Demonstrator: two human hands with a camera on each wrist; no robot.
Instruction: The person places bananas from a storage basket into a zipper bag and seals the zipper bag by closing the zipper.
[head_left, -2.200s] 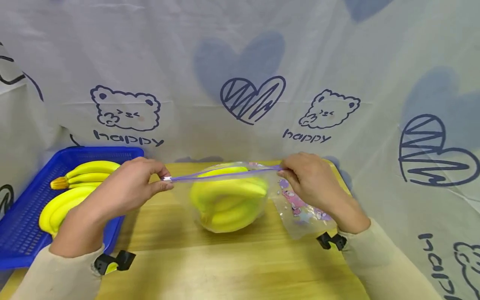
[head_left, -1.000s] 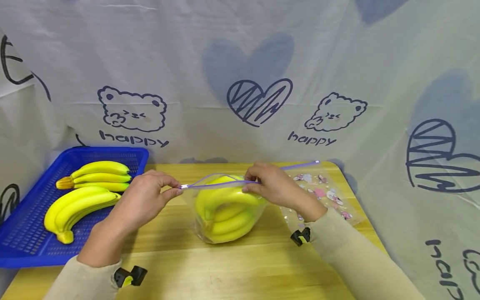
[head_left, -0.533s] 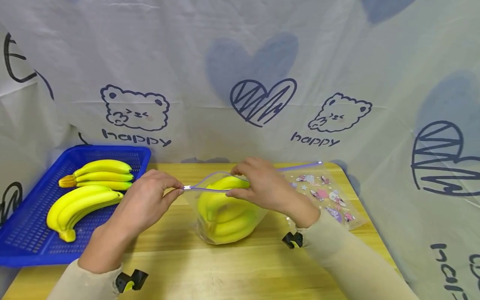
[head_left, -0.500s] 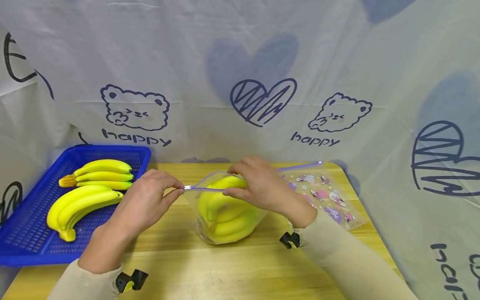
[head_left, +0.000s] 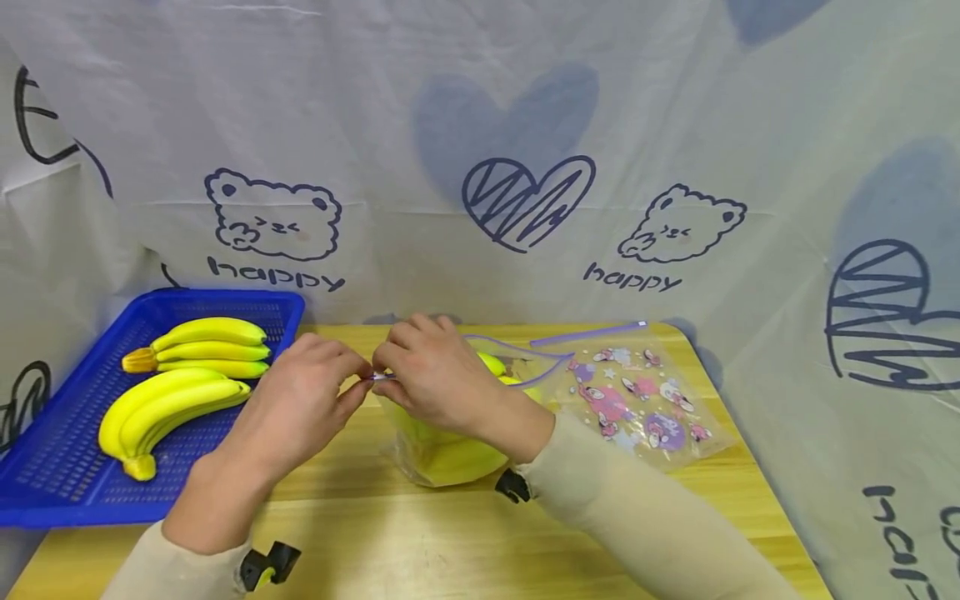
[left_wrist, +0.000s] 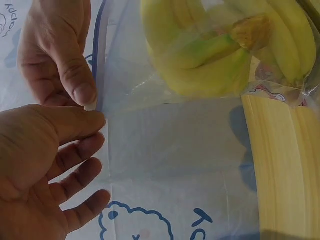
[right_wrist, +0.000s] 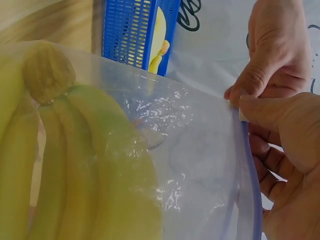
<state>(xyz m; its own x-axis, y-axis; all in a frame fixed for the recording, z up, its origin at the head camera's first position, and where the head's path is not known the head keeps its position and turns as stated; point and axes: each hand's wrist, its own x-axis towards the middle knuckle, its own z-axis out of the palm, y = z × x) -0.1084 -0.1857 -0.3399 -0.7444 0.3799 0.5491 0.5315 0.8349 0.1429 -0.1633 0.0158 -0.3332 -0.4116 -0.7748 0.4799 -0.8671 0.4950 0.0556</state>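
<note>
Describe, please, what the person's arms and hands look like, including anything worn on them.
The left sleeve and right sleeve are plain cream, ending short of the hands. The left hand and right hand are bare, with no gloves or rings visible. A small, angular black piece sits at each cuff; no cables show.

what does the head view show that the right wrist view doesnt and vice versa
Only the head view: the flat, clear plastic bag with pink and purple prints and the beige fabric sleeves.
Only the right wrist view: the palm side of the right hand.
Both: the blue perforated plastic basket, the yellow bananas inside a clear zip-top bag, and the left hand at its purple zip.
</note>
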